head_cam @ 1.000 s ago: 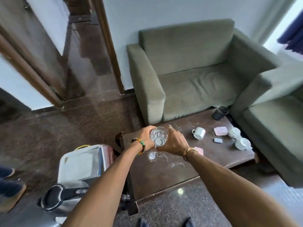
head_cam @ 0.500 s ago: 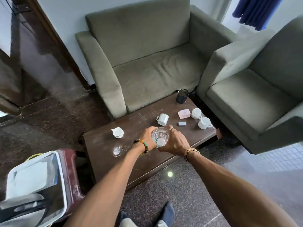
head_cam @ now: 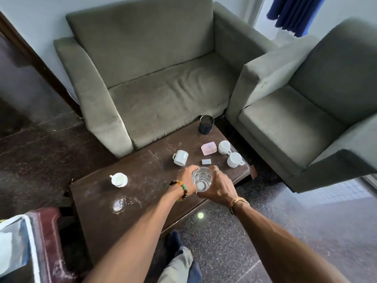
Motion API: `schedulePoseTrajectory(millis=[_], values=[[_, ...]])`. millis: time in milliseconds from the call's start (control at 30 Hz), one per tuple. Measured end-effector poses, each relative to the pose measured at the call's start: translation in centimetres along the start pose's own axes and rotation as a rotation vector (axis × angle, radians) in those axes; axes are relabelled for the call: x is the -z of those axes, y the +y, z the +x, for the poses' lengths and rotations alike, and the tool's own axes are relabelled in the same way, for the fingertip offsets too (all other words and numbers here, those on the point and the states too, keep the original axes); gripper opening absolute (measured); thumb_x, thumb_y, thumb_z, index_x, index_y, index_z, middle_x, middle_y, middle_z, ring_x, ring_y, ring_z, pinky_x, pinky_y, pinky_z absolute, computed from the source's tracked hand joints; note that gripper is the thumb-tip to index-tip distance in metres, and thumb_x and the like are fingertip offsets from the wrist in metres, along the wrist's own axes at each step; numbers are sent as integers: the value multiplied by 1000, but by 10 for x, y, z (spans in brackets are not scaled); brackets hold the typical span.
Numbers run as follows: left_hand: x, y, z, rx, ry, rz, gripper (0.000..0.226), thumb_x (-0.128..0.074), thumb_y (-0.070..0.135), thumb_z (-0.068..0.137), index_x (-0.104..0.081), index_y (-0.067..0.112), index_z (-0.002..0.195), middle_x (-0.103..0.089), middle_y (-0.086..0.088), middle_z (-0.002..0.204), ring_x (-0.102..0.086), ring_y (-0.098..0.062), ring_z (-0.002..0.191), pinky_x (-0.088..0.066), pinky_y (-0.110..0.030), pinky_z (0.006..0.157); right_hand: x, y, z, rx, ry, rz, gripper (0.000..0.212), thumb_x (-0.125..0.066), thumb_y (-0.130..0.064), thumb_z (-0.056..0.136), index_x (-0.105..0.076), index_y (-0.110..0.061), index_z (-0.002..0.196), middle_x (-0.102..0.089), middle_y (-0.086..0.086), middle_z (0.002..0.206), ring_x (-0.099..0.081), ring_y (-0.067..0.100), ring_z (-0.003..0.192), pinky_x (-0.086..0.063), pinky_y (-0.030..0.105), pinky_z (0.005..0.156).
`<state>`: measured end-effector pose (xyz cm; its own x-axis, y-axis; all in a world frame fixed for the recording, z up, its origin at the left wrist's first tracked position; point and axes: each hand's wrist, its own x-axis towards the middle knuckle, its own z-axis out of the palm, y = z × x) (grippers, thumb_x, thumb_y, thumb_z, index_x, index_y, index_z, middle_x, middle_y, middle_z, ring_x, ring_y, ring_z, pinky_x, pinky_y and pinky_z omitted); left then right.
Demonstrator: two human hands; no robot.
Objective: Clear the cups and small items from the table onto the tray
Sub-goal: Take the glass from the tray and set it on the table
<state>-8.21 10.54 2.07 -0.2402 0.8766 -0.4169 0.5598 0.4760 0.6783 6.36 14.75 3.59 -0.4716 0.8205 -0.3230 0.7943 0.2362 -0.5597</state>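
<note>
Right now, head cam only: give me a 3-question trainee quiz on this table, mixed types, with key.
1. True or false: both the left hand and the right hand grip the clear glass.
2. Where does the black mesh holder stand? A) far corner of the table, by the sofa B) near edge C) in a hand
3. Fill in: the plastic box is coloured ____.
Key: 1 true; 2 A; 3 pink.

A sofa (head_cam: 163, 94) runs along the desk's (head_cam: 151, 174) far edge, an armchair (head_cam: 295, 119) by its right end. A blue curtain (head_cam: 293, 15) hangs behind. A maroon stool (head_cam: 51, 225), perhaps plastic, stands left.
</note>
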Motion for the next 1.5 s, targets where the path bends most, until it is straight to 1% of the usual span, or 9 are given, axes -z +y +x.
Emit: schedulePoseTrajectory(millis=[267,367,633,867,1067,1167,1300,1433,1500], values=[[28,-5,52,54,35,-14,47,-75,20,64,-63,31,108,-70,3,93,-66,-20,87,-57,-30,75,3,-11,68,45,-38,-6,69,-86,-49,53,-50,-26,107,-68,-1,102,-68,23,89,-55,35,74],[41,-8,66,56,54,-39,47,-74,18,65,-63,32,109,-71,3,97,-67,-22,89,-58,-36,75,4,-20,91,67,-64,-12,76,-85,-48,53,-56,-22,119,-69,-2,106,-68,24,93,-52,32,73],[49,-24,90,143,166,-147,47,-75,14,70,-63,23,115,-71,-2,107,-66,-22,99,-55,-35,84,-8,-27,140,138,-159,-48,76,-88,-46,56,-52,-20,117,-67,-2,104,-67,20,91,-42,25,69],[30,-52,106,314,276,-346,45,-74,7,70,-65,18,113,-72,-2,97,-62,-10,76,-42,-7,52,-37,-22,185,252,-313,-127,72,-90,-44,54,-48,-26,110,-68,-2,106,-69,25,96,-54,35,76],[21,-83,119,489,413,-474,50,-76,12,67,-62,26,113,-72,1,100,-68,-19,92,-59,-38,79,-66,-32,220,387,-426,-209,91,-89,-46,56,-48,-22,134,-55,-1,127,-61,24,112,-52,36,92],[31,-100,128,522,488,-516,50,-79,17,68,-62,29,113,-72,5,100,-68,-16,92,-58,-37,83,-85,-45,239,436,-456,-228,91,-87,-50,59,-47,-17,135,-52,2,127,-55,25,119,-49,37,99],[46,-127,151,542,550,-536,45,-71,7,81,-59,12,124,-69,-9,112,-65,-27,104,-54,-39,92,-115,-60,268,447,-478,-263,103,-86,-49,67,-38,-8,148,-43,11,150,-40,31,142,-38,41,116],[50,-161,176,562,531,-450,58,-64,0,86,-45,12,139,-45,-8,140,-47,-26,128,-37,-26,100,-145,-72,298,542,-420,-243,79,-82,-45,68,-53,-14,134,-55,6,124,-48,27,121,-46,41,106],[50,-179,188,563,569,-463,51,-68,3,83,-53,13,131,-54,-7,129,-54,-28,123,-41,-24,97,-156,-76,310,530,-411,-226,77,-83,-43,64,-54,-17,130,-55,3,118,-52,25,114,-48,37,98]])
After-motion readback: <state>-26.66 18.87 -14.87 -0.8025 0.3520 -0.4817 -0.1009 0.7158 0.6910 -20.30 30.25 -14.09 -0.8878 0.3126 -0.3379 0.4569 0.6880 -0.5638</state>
